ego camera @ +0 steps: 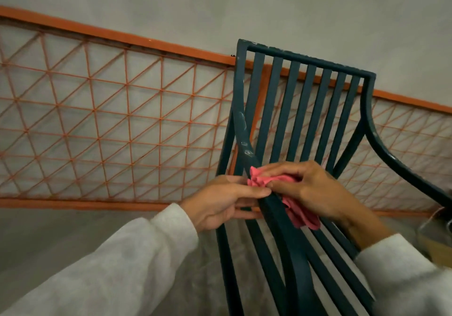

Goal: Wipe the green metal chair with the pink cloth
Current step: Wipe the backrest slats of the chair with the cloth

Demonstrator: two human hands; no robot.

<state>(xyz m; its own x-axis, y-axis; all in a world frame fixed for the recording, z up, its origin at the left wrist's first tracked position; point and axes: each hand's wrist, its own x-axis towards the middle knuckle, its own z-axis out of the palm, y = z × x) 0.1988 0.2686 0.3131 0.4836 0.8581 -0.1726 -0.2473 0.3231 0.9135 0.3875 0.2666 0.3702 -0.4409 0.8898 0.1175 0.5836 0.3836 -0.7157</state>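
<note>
Orange lattice (110,120) behind chair (303,110); right hand (310,188) grips cloth (296,208), left hand (225,200) pinches armrest; seat cropped.

Matt, scuffed green metal chair (303,110), soft crumpled pink cloth (265,181), orange metal grille (127,110)

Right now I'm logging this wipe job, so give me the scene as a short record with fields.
chair: dark green metal chair, slatted back, paint scuffed on left armrest
cloth: pink cloth, bunched against the left armrest, tail hanging below
right hand: right hand holds the cloth
left hand: left hand, fingers on the armrest beside the cloth
behind: orange lattice panel against a grey wall
</note>
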